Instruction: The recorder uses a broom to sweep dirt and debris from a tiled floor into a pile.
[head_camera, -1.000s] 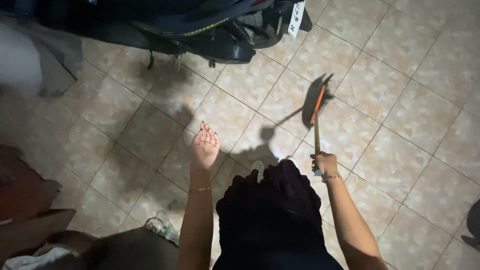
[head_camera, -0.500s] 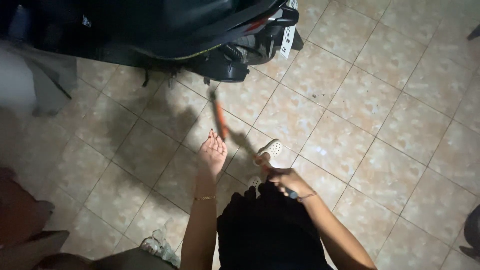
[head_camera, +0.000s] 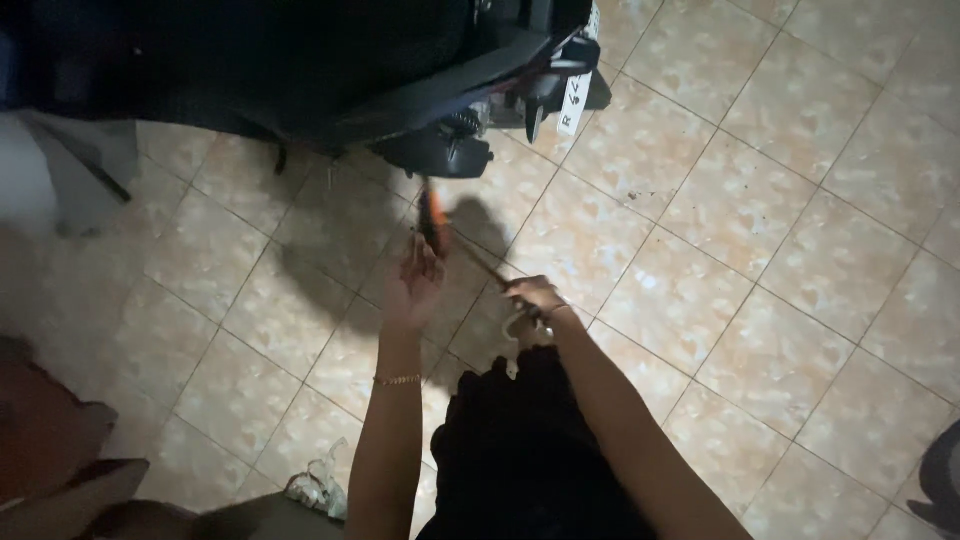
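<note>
1. Right hand (head_camera: 533, 294): grip closed round the end of the broom (head_camera: 432, 222) handle. The arm reaches forward across the body, which angles the handle up and to the left toward the scooter (head_camera: 330, 70).
2. Broom: the orange head sits low on the floor (head_camera: 760, 230), just in front of the scooter's rear underside, in its shadow. The head is blurred; bristle contact with the tiles cannot be confirmed.
3. Left hand (head_camera: 415, 280): raised, fingers loosely spread, holding nothing. It lies just beside the handle near the head; whether it touches the handle cannot be told. In my judgement it is held out to steady or balance, not to grasp.
4. Floor: beige tiles, with a small scatter of dark specks (head_camera: 632, 192) to the right of the broom head, well apart from it.
5. Scooter: parked at the top of the view, dark bodywork, rear plate facing right.
6. Person: dark skirt (head_camera: 530, 450) below the arms; a thin bracelet (head_camera: 397, 380) on the left wrist.
7. Lighting is poor; the left margin is dim and its objects are indistinct.
</note>
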